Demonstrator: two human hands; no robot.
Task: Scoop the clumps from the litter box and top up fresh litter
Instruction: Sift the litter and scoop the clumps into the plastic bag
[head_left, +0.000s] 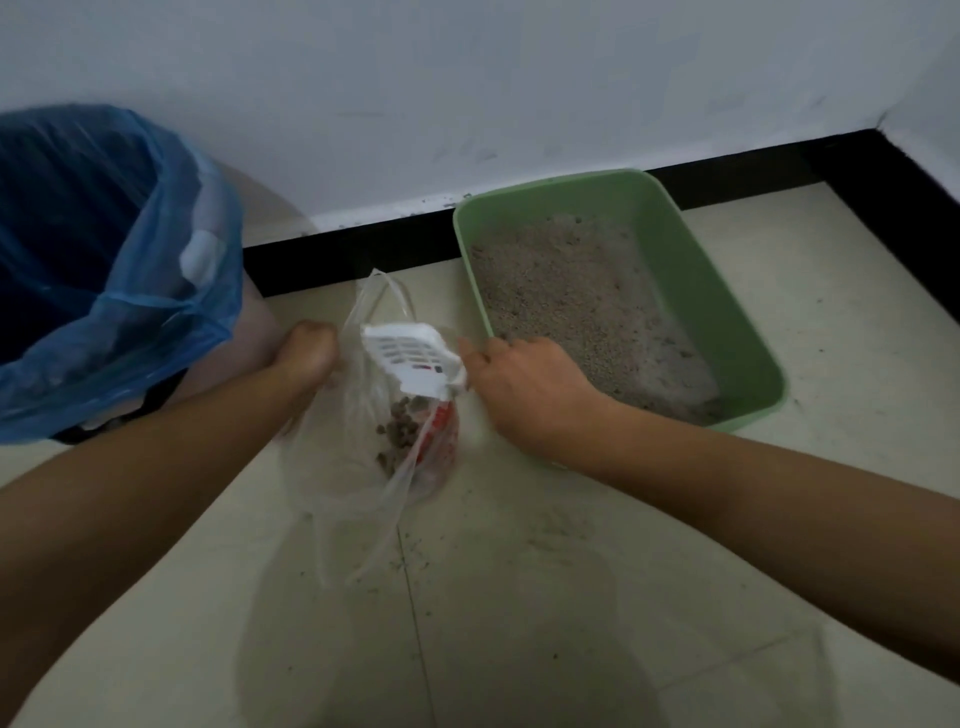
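A green litter box (748, 332) with grey litter (582, 291) sits on the floor against the wall, right of centre. In front of me a clear plastic bag (353, 457) holds dark clumps (400, 436) and something red. A white slotted scoop (410, 358) rests in the bag's mouth, tipped downward. My left hand (306, 353) grips the bag's left edge in a fist. My right hand (524, 389) holds the bag's right edge beside the scoop; its fingertips are hidden behind the plastic.
A bin lined with a blue bag (104, 270) stands at the left. White wall with a black skirting (363, 249) runs behind. Scattered litter grains (556, 530) lie on the pale tiled floor in front of me.
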